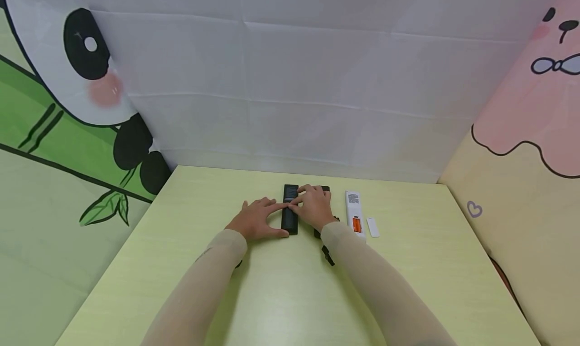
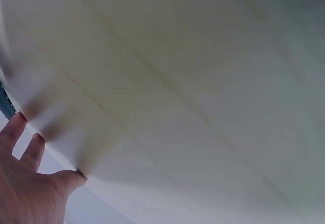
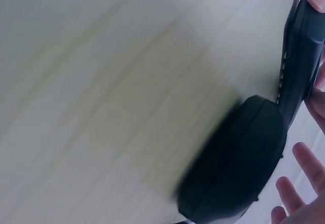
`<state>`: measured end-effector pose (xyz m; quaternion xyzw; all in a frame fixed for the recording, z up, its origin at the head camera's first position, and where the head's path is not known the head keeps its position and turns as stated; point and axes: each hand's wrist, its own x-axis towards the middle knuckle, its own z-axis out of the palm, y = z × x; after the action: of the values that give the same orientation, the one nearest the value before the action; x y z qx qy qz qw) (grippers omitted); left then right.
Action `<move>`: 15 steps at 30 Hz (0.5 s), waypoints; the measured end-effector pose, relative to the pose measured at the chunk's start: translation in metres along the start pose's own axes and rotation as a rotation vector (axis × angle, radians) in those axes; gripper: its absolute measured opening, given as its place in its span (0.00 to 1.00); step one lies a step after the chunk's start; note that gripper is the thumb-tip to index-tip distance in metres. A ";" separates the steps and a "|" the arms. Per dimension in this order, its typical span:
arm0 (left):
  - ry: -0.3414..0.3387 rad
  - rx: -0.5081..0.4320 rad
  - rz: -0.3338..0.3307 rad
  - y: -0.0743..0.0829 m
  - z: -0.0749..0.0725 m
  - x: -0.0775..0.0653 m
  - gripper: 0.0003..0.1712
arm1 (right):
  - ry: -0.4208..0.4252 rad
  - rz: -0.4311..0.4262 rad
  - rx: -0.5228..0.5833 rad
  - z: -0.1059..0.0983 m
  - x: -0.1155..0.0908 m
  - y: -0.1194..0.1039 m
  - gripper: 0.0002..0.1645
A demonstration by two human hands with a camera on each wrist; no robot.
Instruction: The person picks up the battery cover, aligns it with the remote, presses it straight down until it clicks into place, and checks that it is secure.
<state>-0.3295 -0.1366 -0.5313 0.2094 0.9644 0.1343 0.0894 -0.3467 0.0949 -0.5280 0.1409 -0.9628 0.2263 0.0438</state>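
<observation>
A black remote control [image 1: 290, 225] lies on the table, its long side pointing away from me. My left hand [image 1: 259, 219] reaches it from the left, straight index finger touching its middle, thumb stretched toward its near end. From the right, my right hand [image 1: 314, 207] bends over it and pinches at its middle with thumb and index finger. In the right wrist view the remote [image 3: 302, 56] stands between fingertips at the right edge. A second dark object [image 1: 325, 188] is partly hidden beneath the right hand; its rounded body [image 3: 233, 158] looms close in the right wrist view.
On the right lies a white remote control [image 1: 353, 205], its battery compartment open with orange inside. Beside it is a small white cover [image 1: 373, 227]. A black strap [image 1: 328, 255] shows near the right wrist. A pale wall sheet [image 1: 294, 134] rises behind the table [image 1: 281, 295].
</observation>
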 end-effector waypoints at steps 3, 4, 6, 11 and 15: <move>0.001 0.002 0.002 0.000 -0.001 -0.001 0.59 | 0.002 -0.002 0.005 0.000 0.000 0.000 0.13; 0.000 0.001 0.003 0.000 -0.001 -0.001 0.59 | 0.004 -0.004 0.004 0.001 -0.001 0.000 0.13; -0.002 0.000 0.004 0.000 -0.002 -0.002 0.59 | 0.008 -0.006 0.001 0.001 -0.001 0.000 0.12; -0.001 0.003 0.006 0.001 -0.002 -0.003 0.59 | 0.019 -0.015 0.006 0.001 -0.002 0.002 0.12; -0.003 0.001 0.006 0.002 -0.002 -0.004 0.58 | 0.016 -0.022 0.000 0.001 -0.003 0.001 0.12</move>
<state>-0.3261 -0.1374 -0.5283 0.2125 0.9637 0.1338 0.0903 -0.3445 0.0960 -0.5297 0.1496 -0.9608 0.2271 0.0539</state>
